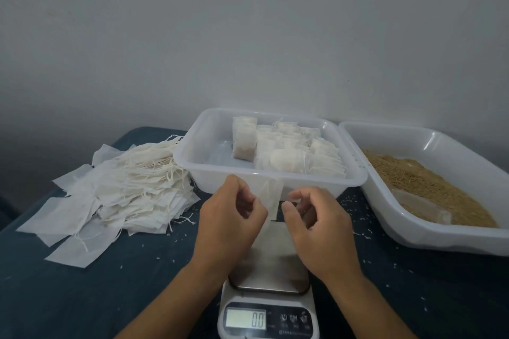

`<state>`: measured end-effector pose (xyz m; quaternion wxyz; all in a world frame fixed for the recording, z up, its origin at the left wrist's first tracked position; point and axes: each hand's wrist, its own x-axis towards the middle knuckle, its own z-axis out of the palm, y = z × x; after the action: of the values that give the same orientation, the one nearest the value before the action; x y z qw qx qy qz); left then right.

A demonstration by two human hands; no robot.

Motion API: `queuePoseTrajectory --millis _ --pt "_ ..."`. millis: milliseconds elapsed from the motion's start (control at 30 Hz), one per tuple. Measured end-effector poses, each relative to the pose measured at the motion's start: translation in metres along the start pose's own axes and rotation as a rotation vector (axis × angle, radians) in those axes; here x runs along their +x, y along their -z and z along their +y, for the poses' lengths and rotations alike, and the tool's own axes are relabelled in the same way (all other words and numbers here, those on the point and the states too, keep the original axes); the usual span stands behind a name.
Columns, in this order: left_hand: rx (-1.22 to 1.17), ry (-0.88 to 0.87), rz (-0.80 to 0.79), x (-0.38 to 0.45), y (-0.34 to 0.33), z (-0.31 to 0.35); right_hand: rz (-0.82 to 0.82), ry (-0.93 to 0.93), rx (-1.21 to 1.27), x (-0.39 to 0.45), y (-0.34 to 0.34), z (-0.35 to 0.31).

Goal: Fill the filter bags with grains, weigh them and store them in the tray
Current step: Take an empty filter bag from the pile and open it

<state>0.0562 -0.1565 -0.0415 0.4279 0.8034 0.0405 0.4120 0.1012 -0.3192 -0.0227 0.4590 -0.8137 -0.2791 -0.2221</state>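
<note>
My left hand and my right hand hold one thin white filter bag between them, above the scale. Each hand pinches a side of the bag's top edge with curled fingers. The bag looks flat, with no grains showing in it. The scale's plate is bare and its display reads 0.0. Just behind my hands stands the clear storage tray, holding several filled bags. A pile of unfilled filter bags with strings lies at the left.
A white tub of brown grains stands at the right, with a clear scoop lying in it. Loose grains dot the dark blue tabletop. A grey wall rises right behind the table.
</note>
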Motion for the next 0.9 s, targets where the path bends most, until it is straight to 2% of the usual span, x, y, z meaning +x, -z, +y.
queuePoseTrajectory --millis 67,133,267,567,700,767,900 --pt "0.032 -0.027 0.004 0.001 0.002 0.0 0.023 0.212 -0.026 0.001 0.004 0.001" --pt "0.068 -0.068 -0.001 0.001 0.003 -0.001 -0.046 0.388 -0.031 0.0 0.007 0.003" --pt "0.127 -0.123 -0.044 0.001 0.004 0.0 -0.193 0.553 -0.166 0.005 0.005 0.005" --pt "0.044 -0.086 -0.07 -0.003 0.006 0.009 -0.294 0.542 -0.337 0.012 0.008 0.011" --pt "0.006 -0.066 -0.124 -0.002 0.007 0.013 -0.349 0.543 -0.315 0.012 0.01 0.007" --pt "-0.106 -0.063 -0.217 -0.001 0.012 0.015 -0.384 0.504 -0.245 0.012 0.013 0.006" --pt "-0.387 0.115 -0.596 0.005 0.024 0.015 -0.381 0.299 0.048 0.011 0.021 0.009"
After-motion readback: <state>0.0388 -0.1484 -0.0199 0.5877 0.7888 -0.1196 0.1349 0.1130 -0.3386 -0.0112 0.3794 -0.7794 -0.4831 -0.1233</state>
